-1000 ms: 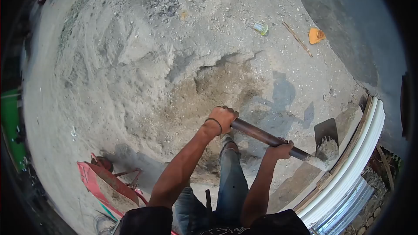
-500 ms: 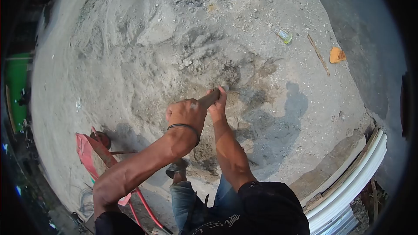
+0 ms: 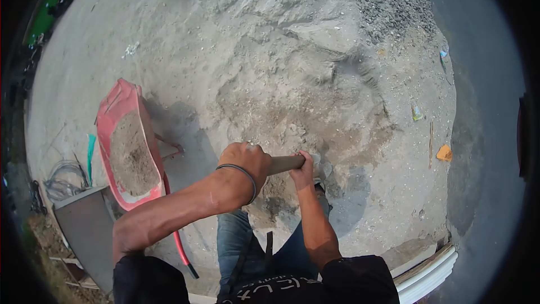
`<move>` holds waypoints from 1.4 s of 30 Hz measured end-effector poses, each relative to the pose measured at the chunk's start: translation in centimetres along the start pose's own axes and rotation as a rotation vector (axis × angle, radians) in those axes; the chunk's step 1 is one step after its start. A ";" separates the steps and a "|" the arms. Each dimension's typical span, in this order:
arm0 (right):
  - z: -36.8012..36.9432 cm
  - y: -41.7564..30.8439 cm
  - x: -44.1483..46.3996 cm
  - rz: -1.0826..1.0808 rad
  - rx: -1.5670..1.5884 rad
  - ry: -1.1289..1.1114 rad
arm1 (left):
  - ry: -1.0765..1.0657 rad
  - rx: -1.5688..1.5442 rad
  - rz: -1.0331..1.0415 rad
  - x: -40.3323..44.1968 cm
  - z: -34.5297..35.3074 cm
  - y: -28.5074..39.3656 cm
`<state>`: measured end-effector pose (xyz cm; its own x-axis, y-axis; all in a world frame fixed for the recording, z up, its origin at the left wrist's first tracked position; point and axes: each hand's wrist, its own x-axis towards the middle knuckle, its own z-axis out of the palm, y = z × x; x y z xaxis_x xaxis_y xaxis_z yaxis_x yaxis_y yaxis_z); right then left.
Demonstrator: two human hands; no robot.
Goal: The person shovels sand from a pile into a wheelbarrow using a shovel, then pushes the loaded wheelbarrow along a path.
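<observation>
My left hand (image 3: 246,168), with a dark band on its wrist, is closed round the upper end of a thick wooden handle (image 3: 286,164). Farther along the handle, to the right, my right hand (image 3: 304,170) grips it too. The handle lies nearly level across the view in front of my legs. Its far end points at the dug sandy ground (image 3: 337,135), and the tool's head cannot be made out clearly beyond my right hand.
At the left stands a red wheelbarrow (image 3: 103,135) holding sand. Grey gravel (image 3: 388,0) lies at the upper right. A bottle (image 3: 416,112), a stick (image 3: 431,143) and an orange lump (image 3: 444,153) lie at the right. White corrugated sheets (image 3: 430,281) are at the lower right.
The view has turned left, bringing the loaded wheelbarrow further in. The tool, first stretched toward the lower right with its blade showing, now lies in front of me; both hands still hold it.
</observation>
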<state>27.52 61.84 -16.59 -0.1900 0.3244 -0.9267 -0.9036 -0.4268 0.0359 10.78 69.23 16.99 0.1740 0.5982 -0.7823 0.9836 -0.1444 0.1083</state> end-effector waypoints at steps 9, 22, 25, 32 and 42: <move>16.4 35.1 -9.1 0.220 -0.584 -0.272 | 0.328 -0.330 -0.569 -32.3 11.7 -24.7; 11.6 65.7 -18.8 -0.094 -1.498 -0.729 | 0.644 -0.708 -1.557 -38.1 53.7 -26.5; 14.0 62.9 -19.8 -0.088 -1.371 -0.814 | 0.692 -0.769 -1.418 -35.0 51.7 -27.6; 16.2 40.3 -15.1 -0.094 -0.933 -0.543 | 0.712 -0.777 -0.999 -26.8 40.1 -21.5; 1.7 -13.2 -12.8 -0.833 -0.375 0.191 | 0.233 -0.524 -0.025 6.4 24.6 4.2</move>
<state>41.23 64.73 -4.60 0.5601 0.5182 -0.6464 -0.5307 -0.3746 -0.7602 14.82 53.07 -2.66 0.0982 0.7628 -0.6392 0.8696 0.2465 0.4278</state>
